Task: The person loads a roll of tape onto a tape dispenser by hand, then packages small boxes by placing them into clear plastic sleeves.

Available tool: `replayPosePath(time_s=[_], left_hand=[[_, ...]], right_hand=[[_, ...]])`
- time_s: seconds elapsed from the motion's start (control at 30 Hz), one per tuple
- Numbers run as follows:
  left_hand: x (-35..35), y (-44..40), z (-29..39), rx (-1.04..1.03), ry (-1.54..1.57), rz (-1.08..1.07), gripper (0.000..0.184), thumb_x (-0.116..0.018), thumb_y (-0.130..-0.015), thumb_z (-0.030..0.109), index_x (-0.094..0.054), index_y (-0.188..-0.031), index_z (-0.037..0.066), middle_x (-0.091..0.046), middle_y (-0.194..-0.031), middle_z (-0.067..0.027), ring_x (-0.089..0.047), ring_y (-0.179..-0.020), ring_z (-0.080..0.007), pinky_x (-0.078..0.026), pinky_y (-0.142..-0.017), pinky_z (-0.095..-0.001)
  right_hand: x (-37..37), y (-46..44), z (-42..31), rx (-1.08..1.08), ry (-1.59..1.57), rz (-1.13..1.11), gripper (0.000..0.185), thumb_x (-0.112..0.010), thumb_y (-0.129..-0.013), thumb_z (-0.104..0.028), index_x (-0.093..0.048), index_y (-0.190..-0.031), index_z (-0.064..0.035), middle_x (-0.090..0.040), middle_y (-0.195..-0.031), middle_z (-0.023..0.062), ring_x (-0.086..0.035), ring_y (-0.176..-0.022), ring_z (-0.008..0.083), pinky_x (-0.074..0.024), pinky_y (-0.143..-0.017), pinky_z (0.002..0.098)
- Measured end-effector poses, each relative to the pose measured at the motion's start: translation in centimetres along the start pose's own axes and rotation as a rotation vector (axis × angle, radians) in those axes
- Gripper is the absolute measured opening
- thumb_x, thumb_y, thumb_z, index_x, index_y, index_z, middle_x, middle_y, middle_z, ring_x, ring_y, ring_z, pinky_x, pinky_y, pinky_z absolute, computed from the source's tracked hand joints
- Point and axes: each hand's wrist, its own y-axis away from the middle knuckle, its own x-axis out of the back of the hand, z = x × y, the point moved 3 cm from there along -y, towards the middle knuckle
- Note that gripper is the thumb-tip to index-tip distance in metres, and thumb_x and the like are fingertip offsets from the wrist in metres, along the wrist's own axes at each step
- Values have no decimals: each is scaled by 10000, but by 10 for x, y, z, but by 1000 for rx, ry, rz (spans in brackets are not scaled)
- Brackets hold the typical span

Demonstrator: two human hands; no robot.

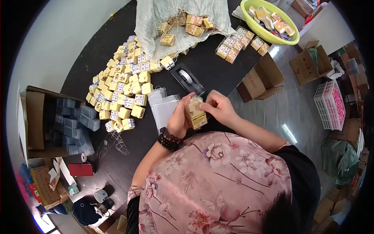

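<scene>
Close to my body, my left hand [179, 118] holds a small stack of yellow boxes [196, 113] from the left side. My right hand [221, 108] grips the same stack from the right, its thumb on the upper face. Flat clear plastic sleeves [164, 108] lie on the dark table just left of my left hand. Beyond my hands sits a black tape dispenser [188, 80] with a white roll. A large pile of small yellow boxes [122, 84] covers the table at the left.
A white woven sack [152, 29] with gold boxes stands at the back, near packed sets [233, 45] and a yellow-green basin [249, 21]. An open carton [35, 121] of clear plastic cases is at the left, a red item [81, 169] near it. Cartons [253, 84] stand right.
</scene>
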Motion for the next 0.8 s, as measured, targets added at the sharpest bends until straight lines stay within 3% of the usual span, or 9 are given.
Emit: replayPosePath(time_s=[0.07, 0.1, 0.17, 0.23, 0.3, 0.37, 0.6, 0.73, 0.8], left_hand=[[3, -5, -2, 119, 86, 38, 502, -324, -1002, 380, -391, -1400, 81, -616, -1095, -69, -618, -975, -187, -523, -830, -339], [8, -10, -5, 150, 104, 22, 516, -313, -999, 413, -392, -1402, 102, -625, -1094, -76, -631, -958, -206, -536, -799, -357], [21, -20, -13, 209, 132, -52, 539, -306, -986, 486, -393, -1408, 162, -646, -1087, -91, -661, -908, -249, -559, -689, -410], [16, -15, -6, 240, 109, -70, 551, -308, -982, 502, -390, -1411, 167, -651, -1079, -94, -668, -897, -252, -560, -657, -410], [13, -14, -3, 271, 90, -88, 563, -311, -978, 519, -387, -1413, 171, -656, -1071, -97, -675, -886, -254, -561, -625, -410], [11, -14, -4, 272, 88, -72, 568, -304, -977, 528, -383, -1417, 177, -655, -1071, -100, -677, -892, -256, -563, -598, -401], [15, -14, -5, 309, 178, -98, 547, -293, -972, 539, -482, -1322, 165, -656, -1090, -99, -676, -913, -257, -566, -584, -397], [5, 0, 14, 161, 304, 3, 536, -294, -969, 537, -534, -1237, 140, -660, -1095, -94, -663, -963, -260, -562, -603, -402], [12, 3, 18, 19, 296, 62, 539, -289, -974, 533, -550, -1206, 122, -654, -1100, -85, -650, -974, -257, -551, -668, -416]], right_hand=[[-1, -16, 10, 81, -187, 240, 225, -671, -896, -216, -638, -815, -9, -529, -850, 15, -488, -695, 86, -400, -618, 239], [3, -25, 14, 81, -185, 241, 225, -671, -896, -216, -638, -815, -9, -529, -850, 15, -488, -695, 86, -400, -618, 239], [4, -44, 22, -14, 261, 60, 232, -663, -892, -235, -659, -855, -6, -539, -807, 34, -513, -724, 88, -430, -640, 252], [9, -53, 23, -84, 164, 14, 181, -667, -876, -199, -686, -887, -19, -596, -819, 8, -504, -699, 71, -427, -633, 245], [11, -51, 28, -461, -552, -52, 163, -690, -859, -199, -690, -901, -42, -615, -802, -20, -504, -677, 82, -409, -622, 220], [15, -41, 27, -428, -614, -39, 126, -687, -856, -182, -692, -891, -61, -629, -799, -30, -527, -703, 68, -412, -633, 204], [-4, -18, 59, -352, -238, 71, 142, -651, -888, -139, -642, -878, 2, -627, -774, 3, -517, -618, 85, -433, -570, 243], [-1, -10, 63, -378, -237, 112, 153, -671, -870, -156, -660, -883, -4, -648, -781, 14, -546, -655, 82, -444, -597, 244], [-1, 0, 43, -282, -574, -17, 156, -693, -865, -170, -663, -880, -18, -661, -826, 6, -559, -719, 74, -449, -676, 232]])
